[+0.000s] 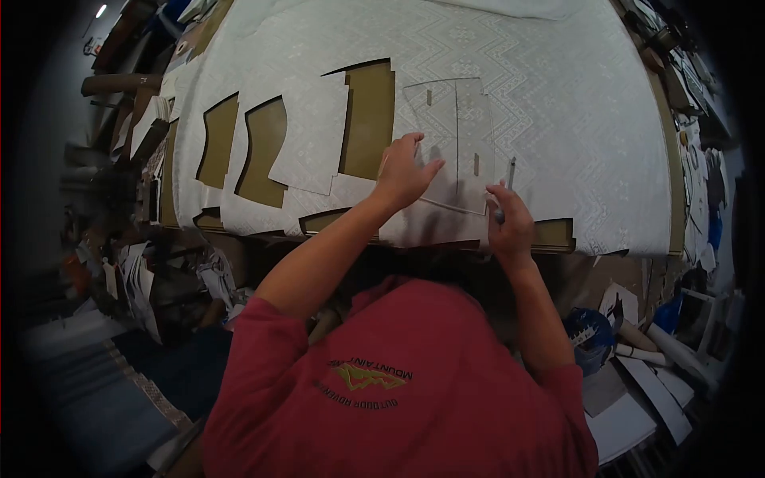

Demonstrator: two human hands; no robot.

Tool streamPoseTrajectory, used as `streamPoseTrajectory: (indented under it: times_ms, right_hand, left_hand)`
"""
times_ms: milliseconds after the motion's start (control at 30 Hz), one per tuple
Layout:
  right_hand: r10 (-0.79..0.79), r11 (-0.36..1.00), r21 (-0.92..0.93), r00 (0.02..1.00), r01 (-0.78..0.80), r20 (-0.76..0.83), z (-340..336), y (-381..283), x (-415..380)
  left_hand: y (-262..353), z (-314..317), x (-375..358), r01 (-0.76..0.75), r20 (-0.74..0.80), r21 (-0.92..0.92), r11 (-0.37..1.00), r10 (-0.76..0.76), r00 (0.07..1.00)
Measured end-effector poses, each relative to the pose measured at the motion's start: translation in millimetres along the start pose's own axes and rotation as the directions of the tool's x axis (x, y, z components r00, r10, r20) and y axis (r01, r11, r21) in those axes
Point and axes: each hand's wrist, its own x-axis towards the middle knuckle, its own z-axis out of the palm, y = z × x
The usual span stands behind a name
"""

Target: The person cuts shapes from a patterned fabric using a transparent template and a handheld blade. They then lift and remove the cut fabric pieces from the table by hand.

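Observation:
My left hand (403,170) rests on the left side of a see-through template (470,119), thumb and fingers apart. The template has a dark outline, a centre line and two small slots, and lies flat on the white patterned sheet (558,135). At the template's lower right corner, my right hand (510,225) is closed around a slim grey pointed tool (512,169). Its narrow end points away from me, and my fingers hide its middle. Just left of my left hand, a cut-out opening (368,119) shows the olive board under the sheet.
More cut-out openings (261,151) lie to the left, beside a loose white piece (307,159). Along the near table edge runs another opening (554,233). Offcuts and rolls (629,350) crowd the floor at right. Dark fabric (171,358) lies at lower left.

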Motion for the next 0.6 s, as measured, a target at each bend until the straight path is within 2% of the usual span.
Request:
streamPoseTrajectory:
  times_ms: [33,67,100,167,233,267,467,533,600]
  right_hand:
    - [-0.1,0.993,-0.054,0.995,0.1,0.017,-0.9,-4.9,12.7]
    - [-0.2,0.973,-0.107,0.979,0.202,0.034,0.1,-8.5,25.0]
    - [-0.211,0.972,-0.098,0.977,0.214,0.036,3.7,-8.8,34.7]
    - [-0.29,0.913,-0.261,0.949,0.313,0.122,13.3,-6.9,44.3]
    - [-0.263,0.91,-0.294,0.955,0.292,0.135,10.8,3.3,43.2]
    - [-0.234,0.904,-0.334,0.962,0.268,0.138,8.6,9.4,45.9]
    - [-0.266,0.874,-0.427,0.964,0.235,-0.015,-44.6,59.9,36.6]
    - [-0.215,0.926,-0.319,0.977,0.201,-0.008,-56.7,73.0,38.8]
    - [-0.271,0.9,-0.356,0.963,0.254,0.002,-56.7,80.6,38.9]
  left_hand:
    - [3.5,1.8,5.5,0.091,0.021,-0.08,0.993,-0.09,0.996]
    - [6.8,3.4,10.2,0.093,0.006,-0.073,0.993,-0.093,0.996]
    - [13.1,2.2,13.9,0.141,0.032,-0.04,0.989,-0.14,0.99]
    - [20.3,-2.1,21.0,0.195,0.05,-0.004,0.981,-0.195,0.98]
    - [23.1,-8.1,27.3,0.326,0.175,-0.115,0.938,-0.304,0.936]
    - [24.1,-11.1,28.3,0.326,0.166,-0.121,0.938,-0.304,0.938]
    - [44.2,-9.6,38.4,0.363,0.207,-0.013,0.932,-0.352,0.913]
    - [38.6,-5.0,45.9,0.316,0.165,0.047,0.947,-0.32,0.933]
    - [39.0,-1.2,51.5,0.315,0.155,0.085,0.945,-0.325,0.933]
